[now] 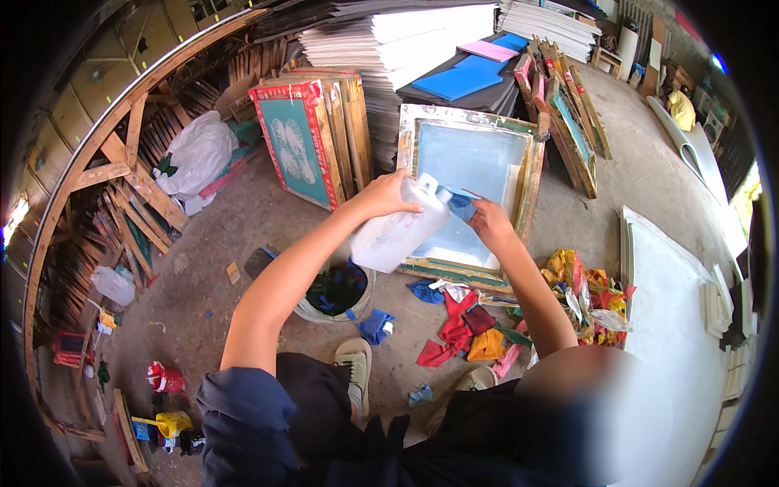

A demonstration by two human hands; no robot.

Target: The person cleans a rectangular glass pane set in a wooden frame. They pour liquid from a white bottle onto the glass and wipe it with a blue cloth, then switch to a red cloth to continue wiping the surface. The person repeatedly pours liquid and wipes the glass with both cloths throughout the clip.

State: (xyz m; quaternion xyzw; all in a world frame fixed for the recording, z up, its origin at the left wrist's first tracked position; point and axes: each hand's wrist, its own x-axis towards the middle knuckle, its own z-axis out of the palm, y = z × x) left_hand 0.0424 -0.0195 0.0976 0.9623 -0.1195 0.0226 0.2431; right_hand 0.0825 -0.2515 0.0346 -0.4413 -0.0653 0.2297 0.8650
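My left hand (pixel 388 196) is closed round the top of a white plastic jug (pixel 398 239), which is tilted with its neck to the right. At the mouth of the jug, my right hand (pixel 490 225) pinches a blue cloth (pixel 462 204). Behind both hands, a wood-framed printing screen (pixel 526 191) with a pale blue mesh leans back, partly covered by the jug and my hands. A whitish bucket (pixel 369 294) with dark contents stands below the jug. Whether liquid is leaving the jug cannot be seen.
Coloured rags (pixel 461 325) lie by my shoes, with a blue rag (pixel 376 326) near the bucket. A red-edged screen (pixel 296 146) leans with other frames at back left. Stacked white sheets (pixel 341 53) stand behind. At right is a large pale board (pixel 673 325); paint pots (pixel 166 377) stand at left.
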